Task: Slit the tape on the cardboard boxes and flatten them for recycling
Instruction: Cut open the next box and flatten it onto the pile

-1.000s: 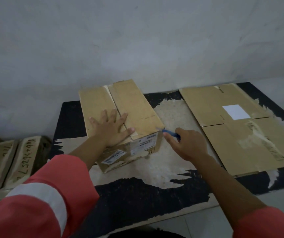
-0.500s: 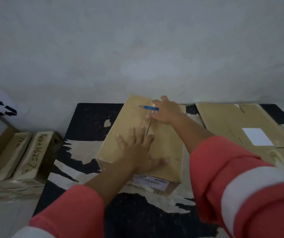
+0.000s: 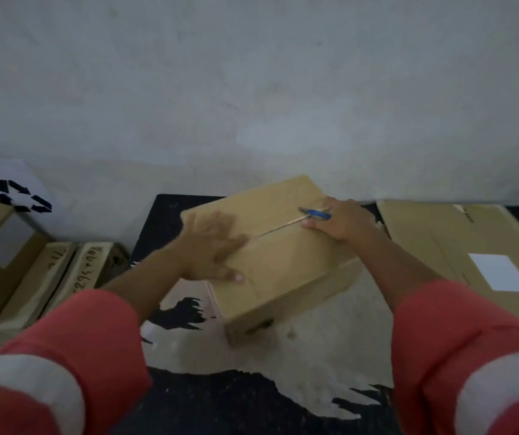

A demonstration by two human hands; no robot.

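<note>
My left hand [image 3: 212, 252] lies flat on the cardboard box [image 3: 283, 277]; my right hand [image 3: 344, 221] grips a blue cutter [image 3: 314, 213] at its seam.

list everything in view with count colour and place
box: 1, brown, middle of table
cutter: 1, blue, on the box's top seam
flat cardboard: 1, brown, right side of table
label: 1, white, on flat cardboard
other boxes: 3, brown, left of table
recycling sign: 1, white with black arrows, far left
table: 1, black with pale worn patches
wall: 1, grey, behind
sleeves: 2, red with white bands, bottom corners
left hand: 1, flat on box top
right hand: 1, holding cutter
</note>
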